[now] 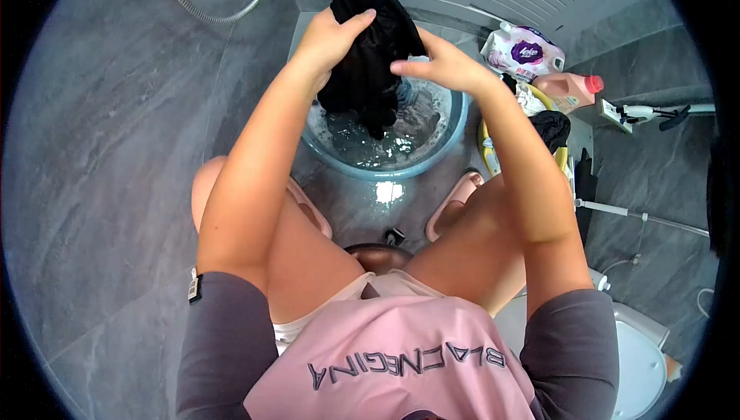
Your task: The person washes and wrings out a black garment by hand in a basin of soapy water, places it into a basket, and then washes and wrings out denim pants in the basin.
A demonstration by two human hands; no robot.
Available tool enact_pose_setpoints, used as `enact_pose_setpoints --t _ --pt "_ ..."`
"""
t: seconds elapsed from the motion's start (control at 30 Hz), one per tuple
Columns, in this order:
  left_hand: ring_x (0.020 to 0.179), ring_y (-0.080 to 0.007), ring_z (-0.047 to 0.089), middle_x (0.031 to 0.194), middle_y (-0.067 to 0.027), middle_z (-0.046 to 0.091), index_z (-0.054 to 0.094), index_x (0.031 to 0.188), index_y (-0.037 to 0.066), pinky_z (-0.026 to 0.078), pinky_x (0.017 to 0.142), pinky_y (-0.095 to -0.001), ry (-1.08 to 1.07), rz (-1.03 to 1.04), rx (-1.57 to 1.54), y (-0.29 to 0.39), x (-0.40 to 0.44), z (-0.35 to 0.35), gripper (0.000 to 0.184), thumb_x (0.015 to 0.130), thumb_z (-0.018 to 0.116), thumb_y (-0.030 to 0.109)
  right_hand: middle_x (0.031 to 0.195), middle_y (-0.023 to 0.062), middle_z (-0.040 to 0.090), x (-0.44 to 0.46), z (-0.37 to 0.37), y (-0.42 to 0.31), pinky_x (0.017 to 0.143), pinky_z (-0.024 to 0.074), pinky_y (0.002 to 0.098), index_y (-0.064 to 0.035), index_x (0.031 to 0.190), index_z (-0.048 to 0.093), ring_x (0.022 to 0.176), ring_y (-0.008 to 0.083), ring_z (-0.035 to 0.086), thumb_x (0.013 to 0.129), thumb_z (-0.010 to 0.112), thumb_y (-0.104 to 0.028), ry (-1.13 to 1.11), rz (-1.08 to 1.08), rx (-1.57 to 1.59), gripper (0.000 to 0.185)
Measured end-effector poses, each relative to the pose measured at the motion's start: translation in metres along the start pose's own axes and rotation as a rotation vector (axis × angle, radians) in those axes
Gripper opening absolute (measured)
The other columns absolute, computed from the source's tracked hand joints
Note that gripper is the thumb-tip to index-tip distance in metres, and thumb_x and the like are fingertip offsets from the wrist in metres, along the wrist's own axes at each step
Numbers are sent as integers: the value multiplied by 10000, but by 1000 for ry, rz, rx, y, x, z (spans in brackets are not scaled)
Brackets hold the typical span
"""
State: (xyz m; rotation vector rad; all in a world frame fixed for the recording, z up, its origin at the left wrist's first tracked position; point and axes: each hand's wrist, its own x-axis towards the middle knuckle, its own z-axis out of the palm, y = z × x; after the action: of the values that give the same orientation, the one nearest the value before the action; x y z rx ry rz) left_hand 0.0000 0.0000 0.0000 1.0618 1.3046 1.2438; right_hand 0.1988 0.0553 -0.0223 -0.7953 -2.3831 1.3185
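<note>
Nearest is the pink shirt front (401, 335) with dark lettering, between dark grey sleeves. Low on the right side of the view is a white toilet (638, 366). Pink slippers (455, 202) are on the feet, on grey floor tiles.

Just beyond the feet, a round blue basin (389, 169) stands on the wet floor. It holds water with white suds around the inside and glints on the surface; darker fabric seems to lie in the water on its right side.

Above the basin, both hands hold up a black garment (368, 57), bunched, its lower end hanging down to the water; whether it touches cannot be told. The left hand (333, 40) pinches the cloth, thumb across the front and fingers behind it. The right hand (443, 64) has its thumb stretched out against the cloth, apart from the index finger; the other fingertips are hidden, so its grip cannot be told.

Right of the basin, partly behind the right forearm, a yellow-rimmed tub (487, 150) holds white patterned cloth (529, 99) and black cloth (552, 128). Beyond it are a pink bottle (566, 92) with a red cap and a white-and-purple package (524, 51). A metal shower hose (208, 15) hangs at the far left.
</note>
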Motion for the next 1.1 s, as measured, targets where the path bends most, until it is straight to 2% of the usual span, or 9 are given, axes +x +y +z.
enact_pose_setpoints --t 0.1,0.23,0.3,0.47,0.6,0.7,0.83,0.93,1.1 --pt "964 -220 574 1066 -114 599 555 1089 -22 437 843 -321 17 -5 -142 0 -4 9 387 831 615 259 988 62 612 0 -1 -7 776 440 275 -19 1173 490 880 158 569 864 569 -178 372 124 440 357" --pt "929 -207 578 1050 -121 599 548 1083 -24 434 841 -323 35 -36 -291 -2 4 25 400 836 610 284 947 103 612 13 -7 -2 742 453 285 -12 1099 496 871 168 575 864 549 -143 578 69 892 275" --pt "820 -172 583 917 -97 615 569 968 -75 471 720 -309 276 -191 -376 -5 -1 40 399 824 627 292 927 149 611 20 21 2 714 470 330 -29 1089 488 845 230 601 820 600 -206 857 179 475 341" --pt "584 -199 564 719 -96 591 578 731 -21 465 548 -358 437 -243 -613 -51 17 33 464 840 564 430 732 208 571 4 80 -49 650 449 348 -25 939 528 614 275 532 813 596 -329 656 10 -101 336" --pt "1074 -271 501 1159 -236 521 443 1126 -177 380 893 -327 452 -331 -285 -34 -15 80 640 874 490 410 538 165 498 21 61 -12 485 369 338 14 627 518 476 196 429 850 541 -292 895 148 76 379" --pt "1015 -264 531 1096 -230 558 486 1079 -172 392 868 -337 444 -378 -112 -33 -13 81 637 862 480 427 518 143 485 26 53 -1 476 369 344 19 641 535 478 159 424 837 534 -260 945 212 97 341" --pt "654 -224 564 782 -141 588 568 832 -70 437 575 -372 461 -275 -409 -45 10 43 479 832 523 406 543 130 483 14 83 -34 512 390 321 15 654 526 517 140 419 805 562 -208 804 44 139 272" --pt "640 -234 552 773 -120 565 538 794 -32 443 589 -381 541 -302 -514 -42 12 39 404 824 519 370 604 201 548 13 81 -41 530 431 372 6 665 559 530 341 535 758 582 -231 691 79 156 256" --pt "1025 -234 502 1130 -177 542 524 1092 -85 371 882 -334 372 -329 -151 -17 -22 77 556 845 495 413 715 142 617 32 45 2 581 458 349 -7 888 552 635 214 586 727 620 -195 891 257 343 258"
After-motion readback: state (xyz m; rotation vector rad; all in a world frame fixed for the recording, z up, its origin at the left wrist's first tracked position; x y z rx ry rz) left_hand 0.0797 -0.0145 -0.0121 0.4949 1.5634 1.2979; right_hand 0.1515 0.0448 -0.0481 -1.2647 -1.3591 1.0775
